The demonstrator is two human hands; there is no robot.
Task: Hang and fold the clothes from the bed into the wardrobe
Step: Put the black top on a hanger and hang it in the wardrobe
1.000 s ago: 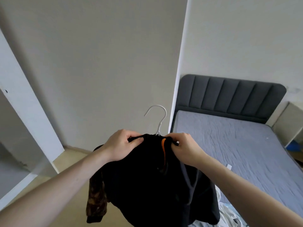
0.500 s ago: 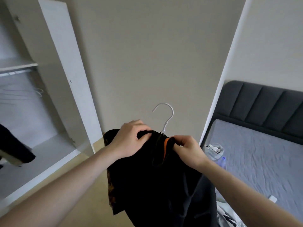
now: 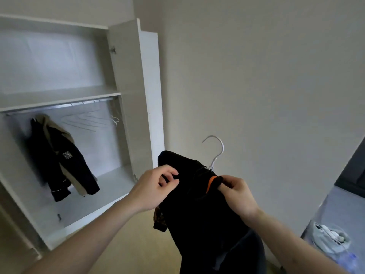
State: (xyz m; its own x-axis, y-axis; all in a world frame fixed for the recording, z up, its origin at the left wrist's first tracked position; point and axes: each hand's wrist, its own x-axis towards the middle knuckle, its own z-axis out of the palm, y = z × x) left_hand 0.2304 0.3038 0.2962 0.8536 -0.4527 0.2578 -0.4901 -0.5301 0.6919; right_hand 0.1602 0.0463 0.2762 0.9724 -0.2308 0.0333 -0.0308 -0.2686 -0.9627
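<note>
Two hands: left hand [image 3: 156, 186] pinching black garment [image 3: 199, 206], right hand [image 3: 237, 192] gripping its collar at centre; keep white hanger [image 3: 215, 153] hook upright toward wardrobe rail [image 3: 59, 106], upper left.

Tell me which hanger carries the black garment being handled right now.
The white hanger between both hands, hook sticking up above the black garment; the wardrobe's hangers hang on the rail.

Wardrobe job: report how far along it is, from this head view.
Done: one dark jacket hangs on the wardrobe rail, beside empty hangers. In hand: a black garment sits on a white hanger; the right hand pinches its collar, the left hand pinches the shoulder. Left: hook it on the rail. Any clothes left on the bed are out of view.
</note>
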